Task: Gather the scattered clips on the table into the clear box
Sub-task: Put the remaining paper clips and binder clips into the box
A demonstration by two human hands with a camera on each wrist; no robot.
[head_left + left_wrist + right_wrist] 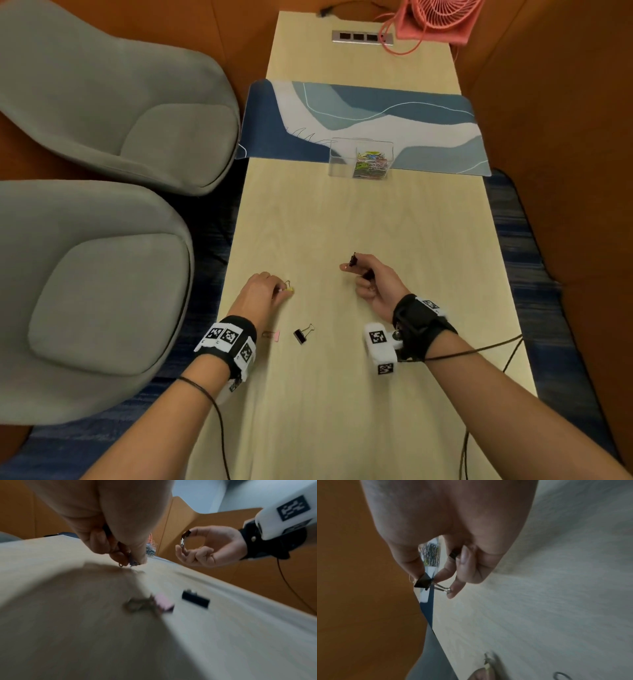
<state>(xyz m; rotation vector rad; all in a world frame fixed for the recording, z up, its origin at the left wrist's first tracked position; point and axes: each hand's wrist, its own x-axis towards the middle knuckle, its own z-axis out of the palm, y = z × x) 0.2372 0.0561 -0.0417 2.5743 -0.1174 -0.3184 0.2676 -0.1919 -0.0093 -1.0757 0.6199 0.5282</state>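
Observation:
My right hand [354, 269] hovers above the table and pinches a black binder clip [423, 582] between thumb and finger; a second black clip [453, 554] sits tucked under its curled fingers. My left hand [279, 289] is down at the table, fingertips pinching a small yellow binder clip [289, 289]. A pink clip [274, 334] and a black binder clip [301, 335] lie on the wood between my wrists. The clear box [358, 157] stands farther up the table at the mat's edge, with several coloured paper clips in its right compartment.
A blue and white desk mat [428, 130] crosses the table behind the box. A pink fan [435, 17] and a power strip [359, 37] sit at the far end. Two grey chairs [102, 102] stand to the left. Wrist cables trail off the table's right edge.

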